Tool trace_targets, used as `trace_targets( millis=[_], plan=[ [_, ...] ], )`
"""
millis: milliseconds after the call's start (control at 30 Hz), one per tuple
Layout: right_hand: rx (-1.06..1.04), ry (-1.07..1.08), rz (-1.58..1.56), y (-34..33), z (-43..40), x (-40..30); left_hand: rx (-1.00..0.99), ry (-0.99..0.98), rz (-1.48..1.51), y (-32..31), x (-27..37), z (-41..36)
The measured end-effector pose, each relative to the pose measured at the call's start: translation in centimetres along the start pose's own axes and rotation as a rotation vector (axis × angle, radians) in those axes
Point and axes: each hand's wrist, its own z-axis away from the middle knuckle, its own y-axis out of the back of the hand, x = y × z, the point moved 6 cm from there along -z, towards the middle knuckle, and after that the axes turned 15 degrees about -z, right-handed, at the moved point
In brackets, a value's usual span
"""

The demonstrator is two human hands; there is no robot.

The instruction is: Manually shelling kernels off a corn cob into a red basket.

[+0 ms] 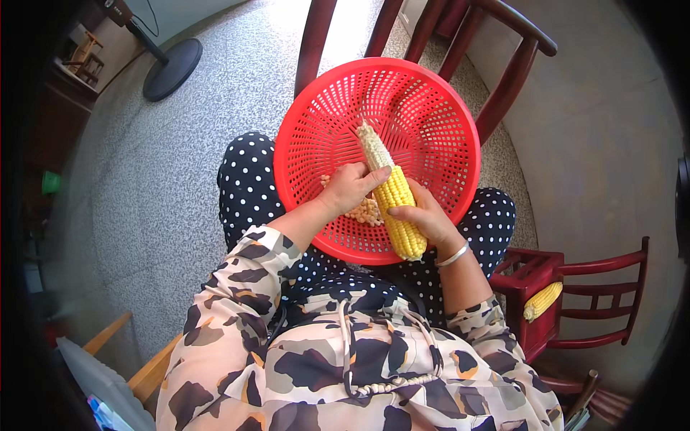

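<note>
An ear of corn [399,213] slants over a red plastic colander basket [283,161]. Its far end is bare pale cob, while yellow kernels cover the rest. My right hand [428,215] is wrapped around the ear's nearer part, thumb on top, a bangle at the wrist. My left hand [353,186] has its thumb pressed on the ear where kernels meet bare cob; its fingertips are partly hidden. Loose kernels [366,211] lie inside the basket beneath and beside my left hand.
A dark red wooden chair [493,113] stands beyond the basket. Another red chair [515,277] at the right bears a second ear of corn [543,301]. A round black stand base [172,70] rests on the speckled floor at the upper left. My knees flank the basket.
</note>
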Motion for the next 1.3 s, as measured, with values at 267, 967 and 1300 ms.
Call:
trace_targets(
  millis=[267, 967, 1300],
  plan=[
    [-0.053, -0.057, -0.224, -0.9, 0.6, -0.6, -0.055, 0.068, 0.137, -0.2, -2.0, -0.3],
    [-0.073, -0.034, -0.456, -0.5, 0.6, -0.9, -0.116, 0.182, 0.43, 0.0, 1.4, 1.1],
    [-0.024, -0.011, -0.399, -0.4, 0.7, -1.0, -0.047, 0.268, 0.574, 0.0, 2.1, 1.6]
  ],
)
